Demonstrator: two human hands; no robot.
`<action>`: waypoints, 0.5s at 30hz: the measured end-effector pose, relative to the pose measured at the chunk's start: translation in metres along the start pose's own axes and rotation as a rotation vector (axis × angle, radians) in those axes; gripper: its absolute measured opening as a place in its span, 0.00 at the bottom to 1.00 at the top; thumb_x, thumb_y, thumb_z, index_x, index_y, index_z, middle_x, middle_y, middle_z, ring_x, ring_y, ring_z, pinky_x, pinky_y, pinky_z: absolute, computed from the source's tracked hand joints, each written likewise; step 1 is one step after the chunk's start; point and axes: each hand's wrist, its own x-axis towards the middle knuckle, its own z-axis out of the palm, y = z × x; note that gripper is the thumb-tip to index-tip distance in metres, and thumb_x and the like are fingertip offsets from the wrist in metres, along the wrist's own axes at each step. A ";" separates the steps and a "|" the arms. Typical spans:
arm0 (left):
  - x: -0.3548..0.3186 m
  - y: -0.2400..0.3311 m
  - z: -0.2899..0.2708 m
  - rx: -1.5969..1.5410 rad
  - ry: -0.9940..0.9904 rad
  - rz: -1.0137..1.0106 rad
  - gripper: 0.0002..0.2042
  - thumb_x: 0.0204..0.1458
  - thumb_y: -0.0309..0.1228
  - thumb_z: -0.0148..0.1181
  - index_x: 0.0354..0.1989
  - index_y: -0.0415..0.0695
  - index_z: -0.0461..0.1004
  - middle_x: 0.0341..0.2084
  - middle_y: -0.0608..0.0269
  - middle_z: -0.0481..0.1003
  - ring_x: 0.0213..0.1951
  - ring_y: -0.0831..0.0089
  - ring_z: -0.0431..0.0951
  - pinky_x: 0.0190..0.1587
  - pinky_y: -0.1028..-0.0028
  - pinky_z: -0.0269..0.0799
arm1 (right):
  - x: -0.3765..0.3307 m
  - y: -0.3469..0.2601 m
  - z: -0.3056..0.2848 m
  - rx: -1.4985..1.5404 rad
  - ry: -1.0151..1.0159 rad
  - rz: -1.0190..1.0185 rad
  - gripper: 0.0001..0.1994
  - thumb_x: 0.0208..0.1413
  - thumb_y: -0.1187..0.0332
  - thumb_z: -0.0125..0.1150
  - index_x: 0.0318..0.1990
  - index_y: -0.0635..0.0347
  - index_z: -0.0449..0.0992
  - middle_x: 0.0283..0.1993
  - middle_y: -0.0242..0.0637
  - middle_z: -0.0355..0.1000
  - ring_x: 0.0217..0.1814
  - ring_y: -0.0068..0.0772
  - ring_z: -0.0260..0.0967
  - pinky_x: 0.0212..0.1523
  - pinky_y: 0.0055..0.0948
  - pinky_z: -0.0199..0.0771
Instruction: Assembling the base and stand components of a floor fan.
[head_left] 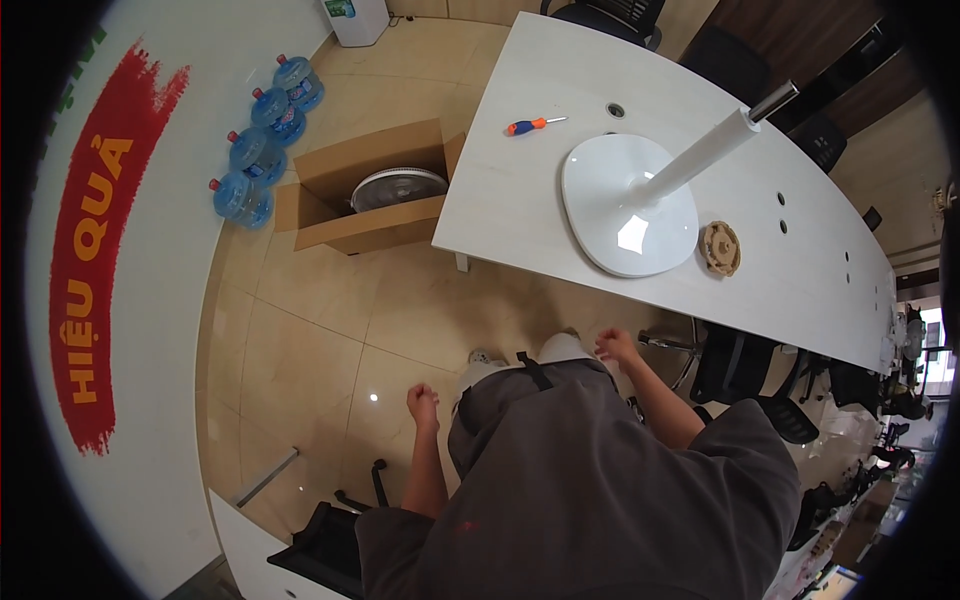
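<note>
Both hands hang in the air beside my body, away from the table. My left hand (423, 404) is loosely curled with nothing visible in it. My right hand (612, 346) is nearer the table's front edge, its fingers slightly bent and apart, holding nothing. On the white table (490, 205) stands a glossy white rounded base (598, 185) with a white pole (695, 160) ending in a metal tube (775, 100). A brown moulded round piece (720, 248) lies right of the base. To its left lies a screwdriver (527, 127) with an orange and blue handle.
An open cardboard box (385, 222) on the floor, left of the table, holds a round grille-like part (398, 188). Several blue water bottles (257, 157) line the wall. Black chairs (735, 362) stand along the table; another chair (318, 545) is behind me at left.
</note>
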 end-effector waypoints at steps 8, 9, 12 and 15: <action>-0.004 0.187 0.108 -0.357 -0.524 -0.135 0.29 0.62 0.53 0.44 0.61 0.41 0.59 0.58 0.51 0.65 0.55 0.57 0.69 0.55 0.57 0.68 | -0.094 -0.204 0.167 -0.468 0.059 -1.052 0.25 0.58 0.58 0.59 0.59 0.63 0.66 0.59 0.54 0.65 0.63 0.49 0.62 0.59 0.41 0.65; -0.010 0.193 0.123 -0.360 -0.516 -0.144 0.29 0.62 0.53 0.44 0.61 0.41 0.59 0.58 0.51 0.65 0.55 0.57 0.69 0.55 0.57 0.68 | -0.103 -0.222 0.193 -0.476 -0.017 -1.185 0.26 0.60 0.58 0.56 0.61 0.63 0.63 0.63 0.54 0.61 0.67 0.51 0.56 0.64 0.42 0.57; -0.013 0.226 0.141 -0.994 -0.843 -0.255 0.34 0.60 0.58 0.41 0.63 0.41 0.59 0.62 0.52 0.61 0.61 0.56 0.64 0.62 0.58 0.59 | -0.077 -0.260 0.253 -0.468 -0.153 -1.328 0.27 0.62 0.58 0.52 0.64 0.63 0.60 0.67 0.55 0.56 0.71 0.53 0.50 0.69 0.43 0.50; -0.006 0.298 0.104 -1.225 -0.905 -0.313 0.34 0.62 0.57 0.38 0.63 0.38 0.59 0.64 0.52 0.59 0.63 0.55 0.61 0.65 0.58 0.54 | 0.003 -0.276 0.283 -0.539 0.019 -1.191 0.28 0.60 0.59 0.53 0.63 0.65 0.59 0.64 0.56 0.59 0.67 0.55 0.56 0.64 0.45 0.56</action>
